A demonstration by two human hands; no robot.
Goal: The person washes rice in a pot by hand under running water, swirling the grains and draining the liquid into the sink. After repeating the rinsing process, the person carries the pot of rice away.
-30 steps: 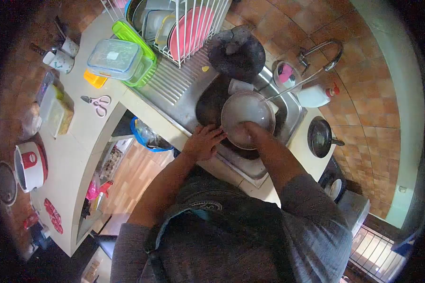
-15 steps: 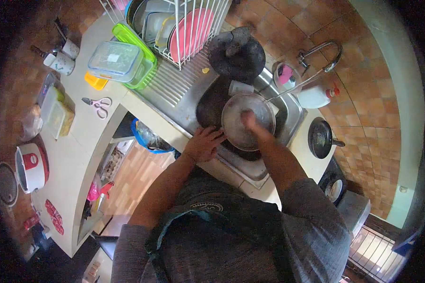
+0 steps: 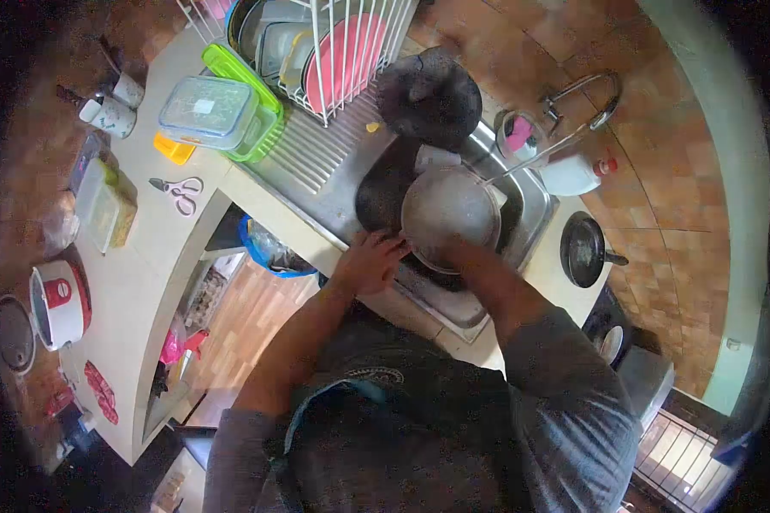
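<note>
A round metal pan [image 3: 451, 205] lies in the steel sink [image 3: 535, 218], with water running toward it from the curved faucet [image 3: 606, 111]. My left hand [image 3: 371, 263] rests at the sink's front edge, its fingertips touching the pan's left rim. Inside the pan's near side is my right hand [image 3: 455, 254], blurred and dark, its fingers hidden. A white cup [image 3: 437, 157] sits just behind the pan. Beyond it a large black wok [image 3: 429, 96] stands at the back of the sink.
A white dish rack [image 3: 325, 64] holds a pink plate. Left are stacked containers [image 3: 205, 111] and scissors [image 3: 182, 191]. A soap bottle [image 3: 573, 174] and a small black frying pan [image 3: 583, 249] are on the right. A blue-rimmed bin [image 3: 269, 248] stands below.
My right hand has moved from the middle of the pan toward its near rim. My left hand has stayed at the pan's left side.
</note>
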